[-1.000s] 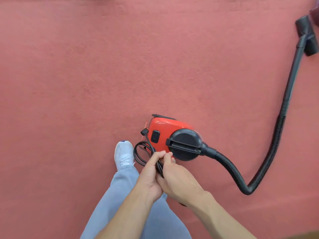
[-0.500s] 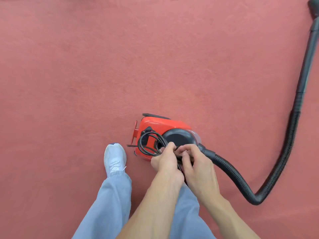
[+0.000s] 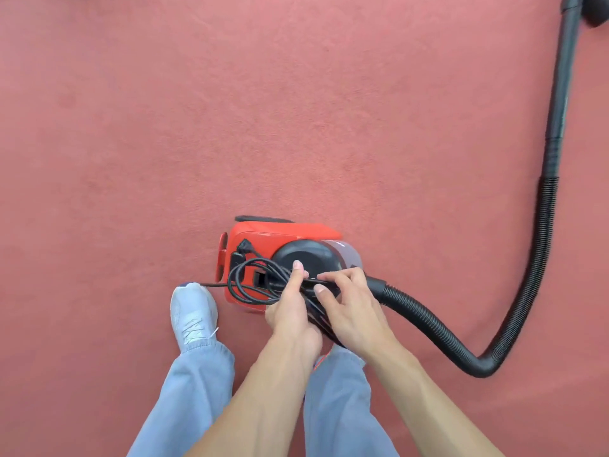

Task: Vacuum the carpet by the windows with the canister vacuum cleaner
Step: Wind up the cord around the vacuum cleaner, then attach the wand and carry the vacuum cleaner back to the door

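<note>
1. Over the red canister vacuum (image 3: pixel 263 239) on the carpet (image 3: pixel 164 143): your left hand (image 3: pixel 290 311) grips the coiled cord (image 3: pixel 244 278), right hand (image 3: pixel 352 308) pinches its strands.
2. Unwind loop by loop; avoid snagging the plug (image 3: pixel 245 247).

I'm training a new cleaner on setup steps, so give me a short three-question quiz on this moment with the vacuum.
1. True or false: the ribbed hose is detached from the red canister.
2. What do the left hand and right hand grip? A) the coiled black cord B) a broom C) a cloth
3. Fill in: in the picture, the white shoe stands on the canister's ___ side.
Key: 1 false; 2 A; 3 left.
</note>
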Motion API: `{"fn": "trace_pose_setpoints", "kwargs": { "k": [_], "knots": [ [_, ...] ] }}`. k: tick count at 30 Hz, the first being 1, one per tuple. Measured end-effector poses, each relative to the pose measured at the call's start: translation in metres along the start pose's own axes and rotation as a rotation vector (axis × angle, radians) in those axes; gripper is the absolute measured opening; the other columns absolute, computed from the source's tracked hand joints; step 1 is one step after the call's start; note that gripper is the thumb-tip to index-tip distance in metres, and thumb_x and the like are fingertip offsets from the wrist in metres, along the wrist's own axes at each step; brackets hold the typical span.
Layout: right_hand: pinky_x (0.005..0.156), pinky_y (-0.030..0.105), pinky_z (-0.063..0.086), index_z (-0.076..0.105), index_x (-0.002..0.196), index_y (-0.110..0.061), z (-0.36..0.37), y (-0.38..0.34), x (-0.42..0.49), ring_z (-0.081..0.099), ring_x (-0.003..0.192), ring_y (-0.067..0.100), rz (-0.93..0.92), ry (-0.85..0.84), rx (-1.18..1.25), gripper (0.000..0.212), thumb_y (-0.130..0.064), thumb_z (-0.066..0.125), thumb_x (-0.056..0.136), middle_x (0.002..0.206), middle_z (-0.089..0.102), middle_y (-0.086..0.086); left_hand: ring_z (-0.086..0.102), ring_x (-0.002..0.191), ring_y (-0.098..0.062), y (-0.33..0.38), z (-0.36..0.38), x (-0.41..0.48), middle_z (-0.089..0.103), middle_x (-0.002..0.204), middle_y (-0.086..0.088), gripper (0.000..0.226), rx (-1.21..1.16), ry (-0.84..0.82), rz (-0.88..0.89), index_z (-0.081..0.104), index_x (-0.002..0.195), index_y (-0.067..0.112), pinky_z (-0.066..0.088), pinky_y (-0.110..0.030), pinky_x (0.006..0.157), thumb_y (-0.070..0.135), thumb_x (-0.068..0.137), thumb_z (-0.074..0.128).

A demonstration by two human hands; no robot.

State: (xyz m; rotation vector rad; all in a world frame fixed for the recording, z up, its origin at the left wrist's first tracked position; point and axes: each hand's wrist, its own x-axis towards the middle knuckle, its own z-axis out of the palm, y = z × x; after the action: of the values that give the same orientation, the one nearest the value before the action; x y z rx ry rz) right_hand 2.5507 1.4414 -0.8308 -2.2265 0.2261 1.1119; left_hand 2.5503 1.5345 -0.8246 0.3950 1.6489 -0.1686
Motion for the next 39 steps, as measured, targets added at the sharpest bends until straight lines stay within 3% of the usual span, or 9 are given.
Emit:
{"fn": "trace_pose_setpoints", "kwargs": {
  "k": [4,8,11,14,18,21,27,32,39],
  "knots": [
    [0.093,0.028,0.045,0.056,0.129,-0.036,0.007,0.004,-0.009,0.057,0.099,0.008,-0.067,0.014,0.079,0.034,-0.042,0.050,0.096,0.118,0.042,-0.018,0.060,0.037,-0.017,-0.001,0.007,0.015,0.063,0.058,-0.006,0.023,0.051,0.045,0.021,0.057,0.067,0.004,0.052,-0.030,0.039,0.001,0.085,0.071],
    [0.098,0.026,0.045,0.053,0.135,-0.037,0.004,0.010,-0.025,0.056,0.099,-0.003,-0.084,-0.014,0.292,0.037,-0.037,0.050,0.097,0.134,0.039,-0.029,0.062,0.061,-0.021,0.008,0.007,0.022,0.061,0.080,-0.008,0.019,0.137,0.033,0.038,0.055,0.068,0.011,0.061,-0.042,0.064,0.004,0.082,0.064],
    [0.100,0.028,0.045,0.054,0.135,-0.031,-0.001,0.020,-0.036,0.053,0.110,-0.003,-0.059,0.153,0.387,0.039,-0.032,0.052,0.096,0.136,0.038,-0.028,0.063,0.057,-0.015,0.017,0.021,0.007,0.062,0.070,-0.004,0.019,0.235,0.043,0.121,0.055,0.071,0.012,0.057,-0.030,0.049,0.004,0.086,0.063],
    [0.103,0.032,0.042,0.059,0.130,-0.022,-0.024,0.041,-0.040,0.053,0.114,0.005,0.167,0.489,0.456,0.037,-0.018,0.051,0.094,0.132,0.044,-0.012,0.062,0.041,-0.012,0.018,0.047,-0.025,0.062,0.050,-0.002,0.020,0.391,0.031,0.224,0.055,0.070,0.009,0.055,-0.028,0.047,0.002,0.087,0.064],
    [0.101,0.038,0.032,0.056,0.130,-0.015,-0.054,0.089,-0.053,0.038,0.124,0.025,0.702,0.710,0.302,0.043,-0.017,0.057,0.087,0.134,0.043,0.004,0.061,0.041,-0.010,0.016,0.084,-0.057,0.060,0.057,-0.003,0.007,0.596,-0.041,0.368,0.058,0.087,0.006,0.054,-0.027,0.042,0.001,0.087,0.063],
    [0.103,0.044,0.034,0.044,0.140,-0.013,-0.057,0.144,-0.068,0.035,0.129,0.033,0.980,0.667,0.442,0.055,-0.021,0.059,0.088,0.141,0.035,0.013,0.062,0.042,-0.008,0.009,0.114,-0.068,0.059,0.065,-0.003,0.017,0.792,-0.107,0.494,0.055,0.100,0.009,0.055,-0.030,0.053,0.002,0.086,0.062],
    [0.094,0.051,0.051,0.018,0.154,-0.016,-0.046,0.201,-0.083,0.044,0.123,0.028,1.029,0.460,1.248,0.084,-0.022,0.068,0.088,0.152,0.032,0.009,0.061,0.043,-0.011,-0.016,0.167,-0.084,0.059,0.067,-0.005,0.007,1.159,-0.220,0.688,0.059,0.083,0.008,0.054,-0.033,0.060,0.002,0.083,0.060],
    [0.092,0.054,0.052,0.050,0.128,-0.003,-0.031,0.192,-0.072,0.064,0.104,0.040,0.951,0.186,1.774,0.050,-0.020,0.071,0.087,0.120,0.062,0.022,0.059,0.042,-0.011,-0.053,0.199,-0.096,0.056,0.063,-0.004,0.007,1.283,-0.275,0.684,0.057,0.084,0.007,0.052,-0.027,0.051,0.000,0.085,0.060],
    [0.058,0.034,0.052,0.047,0.120,-0.010,-0.038,0.175,-0.077,0.060,0.073,0.025,0.869,0.234,1.671,0.043,-0.006,0.069,0.083,0.088,0.060,0.012,0.053,0.050,-0.020,-0.074,0.242,-0.113,0.053,0.064,-0.009,0.019,1.512,-0.251,0.726,0.052,0.070,0.007,0.046,-0.026,0.050,-0.006,0.083,0.057]
  ]
}}
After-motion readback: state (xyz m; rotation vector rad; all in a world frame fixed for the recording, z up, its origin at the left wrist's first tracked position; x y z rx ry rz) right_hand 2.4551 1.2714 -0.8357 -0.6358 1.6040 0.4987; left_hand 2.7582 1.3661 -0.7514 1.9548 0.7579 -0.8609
